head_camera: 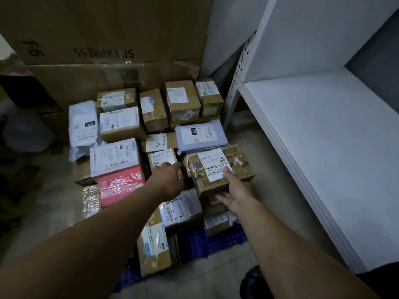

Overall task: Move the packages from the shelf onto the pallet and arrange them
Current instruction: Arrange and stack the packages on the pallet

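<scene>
R hand (pixel 232 192) grips the taped brown box (pixel 220 169), thumb on top and fingers under, above the pile on the blue pallet (pixel 216 241). L hand (pixel 170 178) is at the small box (pixel 164 159); its fingers are hidden, so grip unclear. Advice: make a gap w/ L hand first, then lower the box flat, label up.
</scene>
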